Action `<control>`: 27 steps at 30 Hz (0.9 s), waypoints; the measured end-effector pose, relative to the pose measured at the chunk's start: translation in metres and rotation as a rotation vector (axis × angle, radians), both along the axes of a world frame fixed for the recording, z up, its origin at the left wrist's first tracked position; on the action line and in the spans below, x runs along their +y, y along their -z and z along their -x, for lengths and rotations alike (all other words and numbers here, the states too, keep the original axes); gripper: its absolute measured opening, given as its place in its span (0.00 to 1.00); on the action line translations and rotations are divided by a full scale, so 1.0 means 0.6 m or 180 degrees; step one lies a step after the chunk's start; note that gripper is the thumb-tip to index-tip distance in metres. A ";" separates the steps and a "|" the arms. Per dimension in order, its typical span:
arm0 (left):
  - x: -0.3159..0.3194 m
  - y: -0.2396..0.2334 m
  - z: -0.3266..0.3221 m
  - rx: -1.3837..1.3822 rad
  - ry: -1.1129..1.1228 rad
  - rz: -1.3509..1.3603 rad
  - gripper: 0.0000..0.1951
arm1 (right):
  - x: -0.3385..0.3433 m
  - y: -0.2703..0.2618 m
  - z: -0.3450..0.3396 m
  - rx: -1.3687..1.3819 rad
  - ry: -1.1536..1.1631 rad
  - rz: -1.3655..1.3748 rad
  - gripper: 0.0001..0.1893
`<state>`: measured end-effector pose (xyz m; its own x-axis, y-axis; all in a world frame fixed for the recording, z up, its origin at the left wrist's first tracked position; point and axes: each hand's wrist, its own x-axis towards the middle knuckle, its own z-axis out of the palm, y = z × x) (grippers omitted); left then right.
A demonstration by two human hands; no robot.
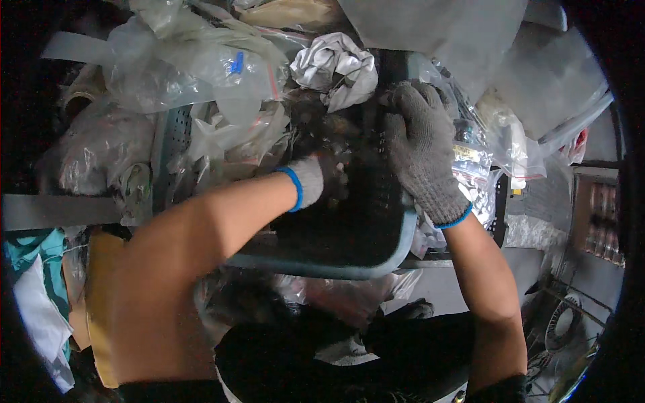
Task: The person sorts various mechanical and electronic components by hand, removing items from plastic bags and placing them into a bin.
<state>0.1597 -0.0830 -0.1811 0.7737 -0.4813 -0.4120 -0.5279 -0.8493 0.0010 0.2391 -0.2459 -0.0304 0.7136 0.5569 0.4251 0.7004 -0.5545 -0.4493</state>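
A grey plastic basket (pixel 322 269) lies before me, its inside in deep shadow. My left hand (pixel 311 182), in a grey knit glove with a blue cuff, reaches down into it. Shadow and blur hide those fingers, and what they touch cannot be made out. At the basket's right wall my right hand (pixel 423 151), gloved the same way, holds the rim with its fingers bent over it. Crumpled white material (pixel 335 70) sits at the far end, beyond both hands. Clear plastic bags (pixel 242 136) lie along the basket's left side.
Large translucent bags (pixel 196 65) are heaped at the far left, beside a cardboard tube (pixel 80 95). More filled zip bags (pixel 473 156) crowd the right side. Cardboard (pixel 103 302) and teal cloth (pixel 43 252) stand at the lower left. A fan (pixel 563 322) is at the lower right.
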 end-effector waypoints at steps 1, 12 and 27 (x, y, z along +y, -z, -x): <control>-0.004 0.013 0.002 -0.0072 -0.0271 0.0397 0.12 | 0.000 0.001 0.000 0.0013 -0.0012 -0.0022 0.11; 0.009 0.020 0.002 0.0478 -0.1437 0.1981 0.10 | 0.001 0.008 -0.001 -0.0162 0.0117 0.0058 0.13; 0.077 -0.327 0.013 0.0344 -0.0505 0.2648 0.18 | -0.012 0.017 -0.010 0.0053 0.0194 -0.0134 0.12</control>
